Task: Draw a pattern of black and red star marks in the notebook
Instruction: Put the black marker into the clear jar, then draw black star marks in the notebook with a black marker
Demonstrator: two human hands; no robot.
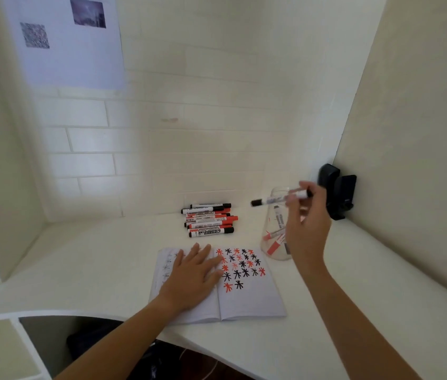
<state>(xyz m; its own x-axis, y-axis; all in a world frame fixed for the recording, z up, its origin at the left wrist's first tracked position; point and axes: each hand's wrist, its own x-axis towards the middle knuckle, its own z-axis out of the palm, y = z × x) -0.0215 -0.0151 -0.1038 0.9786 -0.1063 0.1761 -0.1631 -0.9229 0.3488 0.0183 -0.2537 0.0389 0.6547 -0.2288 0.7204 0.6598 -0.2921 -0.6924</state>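
Head view: open notebook, red-and-black star rows.

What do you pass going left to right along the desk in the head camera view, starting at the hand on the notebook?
Left hand flat on the notebook → star marks on the right page → clear jar with markers → right hand holding a black marker → black device on the wall.

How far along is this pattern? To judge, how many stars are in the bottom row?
2: a red star at left, a black star just right of it, on the right page of the notebook; none seems hidden.
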